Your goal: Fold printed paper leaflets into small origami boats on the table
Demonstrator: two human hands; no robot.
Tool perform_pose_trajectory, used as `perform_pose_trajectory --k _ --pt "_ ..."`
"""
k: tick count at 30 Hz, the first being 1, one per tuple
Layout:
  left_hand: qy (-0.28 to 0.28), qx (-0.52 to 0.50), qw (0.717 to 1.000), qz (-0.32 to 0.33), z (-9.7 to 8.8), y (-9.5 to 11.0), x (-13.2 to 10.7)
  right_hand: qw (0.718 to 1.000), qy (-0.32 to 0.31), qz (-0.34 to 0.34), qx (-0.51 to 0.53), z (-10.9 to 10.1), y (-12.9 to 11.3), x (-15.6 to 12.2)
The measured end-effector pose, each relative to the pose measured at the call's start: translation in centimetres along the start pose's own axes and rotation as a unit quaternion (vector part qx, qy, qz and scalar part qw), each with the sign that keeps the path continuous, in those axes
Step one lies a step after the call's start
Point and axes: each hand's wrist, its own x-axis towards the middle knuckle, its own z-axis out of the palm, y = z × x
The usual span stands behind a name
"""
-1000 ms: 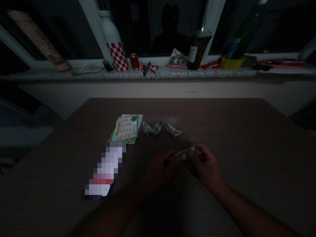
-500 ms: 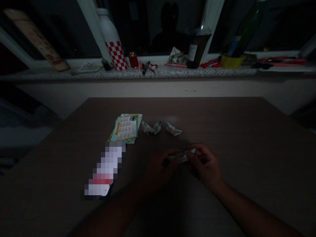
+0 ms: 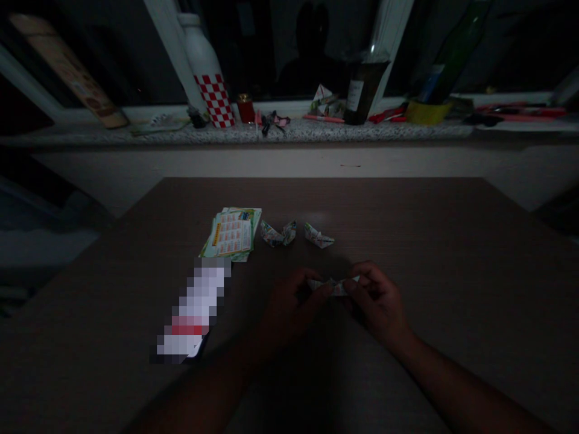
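Since a second ago the folded paper (image 3: 333, 286) looks shorter, pinched between left hand (image 3: 289, 307) and right hand (image 3: 377, 298). Bare surface (image 3: 452, 271) lies open beyond the right hand; two folded pieces (image 3: 296, 234) sit just past the fingers.

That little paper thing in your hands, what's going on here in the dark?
A person sits at a dim wooden table, pinching a small folded printed paper between the left hand and right hand. Two finished folded paper pieces lie just beyond, beside a stack of printed sheets.
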Motion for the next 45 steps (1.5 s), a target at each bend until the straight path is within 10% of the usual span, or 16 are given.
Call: perform_pose_trajectory --k 20,45 --pt "-0.070 0.033 0.996 0.040 0.04 -0.68 -0.13 0.991 -0.033 -0.049 -0.123 -0.06 -0.64 0.62" --pt "-0.027 0.040 0.997 0.065 0.30 -0.38 -0.32 0.981 -0.018 -0.117 -0.156 0.10 -0.90 0.65"
